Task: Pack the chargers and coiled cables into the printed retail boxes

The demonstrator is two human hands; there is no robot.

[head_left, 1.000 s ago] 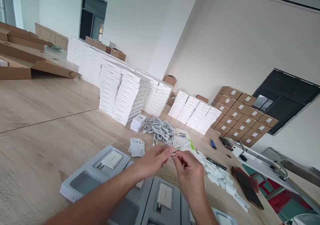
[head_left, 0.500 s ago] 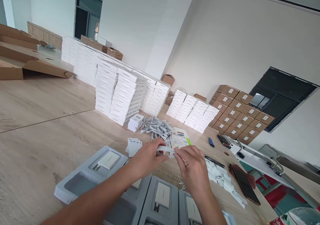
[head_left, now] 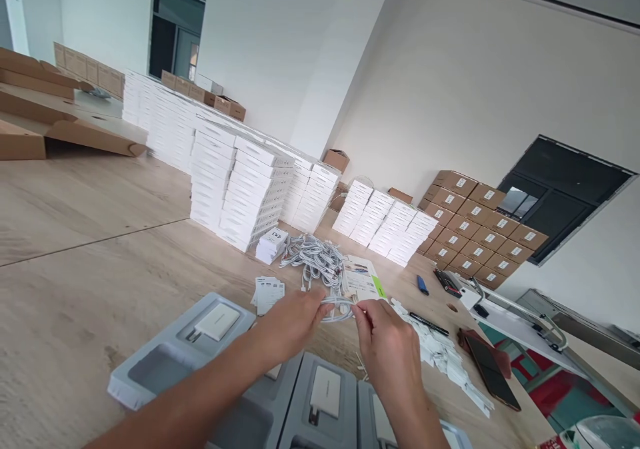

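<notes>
A coiled white cable (head_left: pixel 340 309) is stretched between my two hands above the table. My left hand (head_left: pixel 295 322) is closed around the left side of the coil. The fingertips of my right hand (head_left: pixel 385 332) pinch its right end. Just beyond lies a heap of grey-white cables (head_left: pixel 317 259). Below my hands stand several grey trays (head_left: pixel 287 402); a white adapter (head_left: pixel 325 390) sits in one of them. Another tray (head_left: pixel 135 372) at the left holds a white adapter (head_left: pixel 217 320) and has a bare recess.
White boxes (head_left: pixel 255 182) are stacked behind the cables. Cards (head_left: pixel 269 294) and a small white box stack (head_left: pixel 271 244) lie nearby. On the right are white strips (head_left: pixel 445 359), a pen (head_left: pixel 429 323), a phone (head_left: pixel 493 372) and a blue object (head_left: pixel 423 284). Brown cartons (head_left: pixel 480 229) stand farther back.
My right hand has moved slightly down and right, and the left slightly down. The cable coil now looks looser and wider between them.
</notes>
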